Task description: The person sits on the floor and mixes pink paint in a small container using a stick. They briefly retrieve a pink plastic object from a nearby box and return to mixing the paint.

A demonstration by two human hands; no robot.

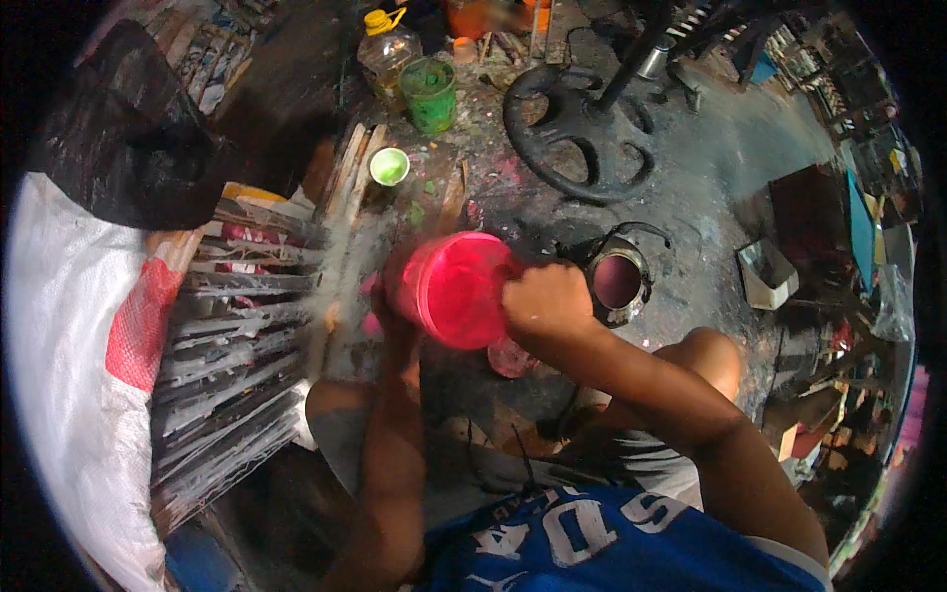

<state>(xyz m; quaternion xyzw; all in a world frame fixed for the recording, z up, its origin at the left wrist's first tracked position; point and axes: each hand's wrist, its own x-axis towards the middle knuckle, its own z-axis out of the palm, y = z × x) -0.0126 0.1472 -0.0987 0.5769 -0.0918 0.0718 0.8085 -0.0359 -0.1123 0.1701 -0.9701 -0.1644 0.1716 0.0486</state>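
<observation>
A bright pink plastic bucket (462, 291) is tilted in front of me, its mouth turned up toward my right side and its inside coated pink. My left hand (393, 321), mostly in shadow, is closed on the bucket's left side; some of its fingers are hidden behind it. At the right rim my right hand (550, 304) makes a fist, with its fingertips out of sight. What it holds, if anything, is hidden. Just below the bucket is a small pinkish clear container (509, 357). To the right stands an open can (618, 280) with dull pink contents and a dark handle.
A black steering wheel (582, 133) lies beyond the can. Farther off stand a small cup of light green liquid (390, 167), a green-stained container (429, 94) and a yellow-capped jug (388, 49). Paint-streaked slats (247, 335) and a white sack (74, 395) line the left.
</observation>
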